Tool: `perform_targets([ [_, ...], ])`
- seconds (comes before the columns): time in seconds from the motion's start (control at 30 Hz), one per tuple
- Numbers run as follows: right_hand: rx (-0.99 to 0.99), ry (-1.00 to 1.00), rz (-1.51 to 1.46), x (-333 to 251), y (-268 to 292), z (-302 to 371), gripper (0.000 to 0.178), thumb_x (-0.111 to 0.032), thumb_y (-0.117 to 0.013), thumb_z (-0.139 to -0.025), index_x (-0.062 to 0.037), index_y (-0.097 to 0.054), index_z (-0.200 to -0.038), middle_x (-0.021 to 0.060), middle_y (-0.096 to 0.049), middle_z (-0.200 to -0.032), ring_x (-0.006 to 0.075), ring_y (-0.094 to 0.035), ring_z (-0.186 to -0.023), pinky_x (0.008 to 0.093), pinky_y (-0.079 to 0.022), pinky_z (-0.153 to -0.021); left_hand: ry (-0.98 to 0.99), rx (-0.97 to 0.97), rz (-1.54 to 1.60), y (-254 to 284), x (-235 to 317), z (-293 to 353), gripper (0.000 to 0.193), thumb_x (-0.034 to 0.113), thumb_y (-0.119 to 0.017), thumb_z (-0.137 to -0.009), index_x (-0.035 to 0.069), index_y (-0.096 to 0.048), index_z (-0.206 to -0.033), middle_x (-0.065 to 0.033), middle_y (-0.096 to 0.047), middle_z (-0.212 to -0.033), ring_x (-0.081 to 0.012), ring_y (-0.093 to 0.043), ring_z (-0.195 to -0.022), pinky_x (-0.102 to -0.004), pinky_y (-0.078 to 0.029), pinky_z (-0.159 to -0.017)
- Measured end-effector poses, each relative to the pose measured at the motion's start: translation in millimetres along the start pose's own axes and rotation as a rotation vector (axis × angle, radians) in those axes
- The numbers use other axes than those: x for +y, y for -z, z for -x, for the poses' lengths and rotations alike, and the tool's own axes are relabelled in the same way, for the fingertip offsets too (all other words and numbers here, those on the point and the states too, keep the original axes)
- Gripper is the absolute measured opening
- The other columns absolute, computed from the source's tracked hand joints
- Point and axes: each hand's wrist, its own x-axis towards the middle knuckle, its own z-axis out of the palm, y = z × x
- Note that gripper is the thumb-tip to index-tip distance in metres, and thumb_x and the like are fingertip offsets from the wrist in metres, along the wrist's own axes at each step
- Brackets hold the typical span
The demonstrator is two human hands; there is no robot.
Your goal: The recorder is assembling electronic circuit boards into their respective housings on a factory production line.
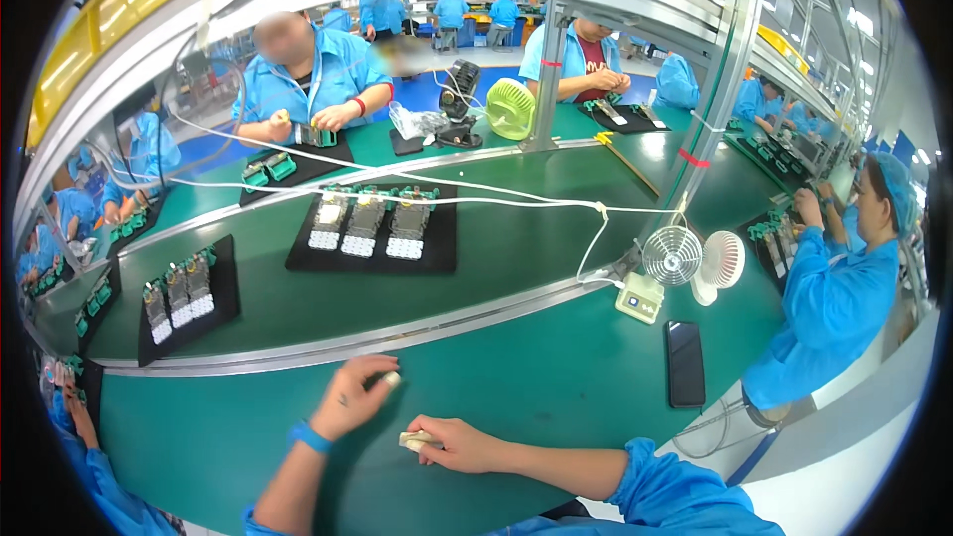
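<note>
My left hand (357, 395) hovers over the green worktop (228, 417), fingers apart and slightly curled, with a pale cot on the thumb tip. A blue band (312, 437) circles that wrist. Lower and to its right, my right hand (459, 444) has thumb and fingers pressed together. Cream-coloured coverings show at its fingertips; whether something small is pinched there I cannot make out. The two hands are apart. Beyond them on the green belt lies a black mat (442, 248) bearing several phone-like circuit boards (408, 223) with white keypads.
A second black mat with boards (189, 293) lies farther left on the belt. A metal rail (476, 320) separates belt from worktop. At right are a black phone (685, 364), a pale control box (639, 298) and small fans (673, 255). White cables cross overhead; co-workers sit around.
</note>
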Motion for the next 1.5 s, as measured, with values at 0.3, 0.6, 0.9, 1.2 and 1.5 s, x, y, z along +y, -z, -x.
perform_targets([
  [0.3, -0.028, -0.129, 0.056, 1.2, 3.8, -0.7, 0.024, -0.007, -0.049, -0.089, -0.0032, -0.048, -0.112, 0.0082, -0.059, -0.09, 0.015, -0.062, -0.077, 0.029, -0.052, -0.069, 0.276, 0.657, -0.405, 128.5, -164.3, -101.5, 0.033, 0.023, -0.061, -0.084, -0.003, -0.061, -0.105, -0.0205, -0.064, -0.097, -0.0297, -0.062, -0.089, -0.0369, -0.048, -0.08],
  [0.6, 0.023, -0.078, 0.029, 9.9, 6.4, 5.9, 0.02, -0.011, -0.05, -0.091, -0.0037, -0.048, -0.109, 0.0098, -0.058, -0.091, 0.0179, -0.061, -0.073, 0.0303, -0.05, -0.068, 0.571, 0.449, -0.943, 99.1, -199.0, -141.3, 0.05, 0.032, -0.047, -0.091, 0.002, -0.04, -0.131, -0.026, -0.04, -0.133, -0.0452, -0.033, -0.125, -0.0507, -0.026, -0.105],
  [0.9, 0.031, -0.021, 0.066, 11.7, -2.4, 3.6, 0.018, -0.012, -0.052, -0.091, -0.004, -0.05, -0.108, 0.0079, -0.059, -0.087, 0.0157, -0.062, -0.07, 0.029, -0.05, -0.065, 0.456, 0.759, -0.437, 124.8, -227.4, -148.9, 0.033, 0.018, -0.065, -0.079, -0.003, -0.06, -0.105, -0.0239, -0.06, -0.106, -0.0355, -0.057, -0.102, -0.0378, -0.045, -0.087],
  [1.2, 0.028, -0.043, 0.054, -3.5, -6.1, -4.4, 0.016, -0.013, -0.05, -0.092, -0.0043, -0.049, -0.106, 0.0072, -0.059, -0.082, 0.0152, -0.061, -0.068, 0.029, -0.049, -0.062, 0.774, 0.29, 0.314, 113.9, -133.6, -102.9, 0.076, 0.007, -0.069, -0.073, -0.002, -0.028, -0.137, -0.0082, -0.052, -0.082, -0.0176, -0.053, -0.066, -0.0323, -0.047, -0.054],
  [1.5, 0.297, 0.133, 0.165, 7.0, -4.5, 7.6, 0.019, -0.009, -0.051, -0.088, -0.0031, -0.049, -0.106, 0.0119, -0.057, -0.089, 0.0213, -0.059, -0.077, 0.0323, -0.049, -0.067, 0.598, 0.265, 0.452, 40.2, -49.0, 36.4, 0.073, 0.002, -0.061, -0.082, 0.006, -0.021, -0.143, -0.006, -0.059, -0.081, -0.0124, -0.052, -0.056, -0.026, -0.043, -0.047],
])
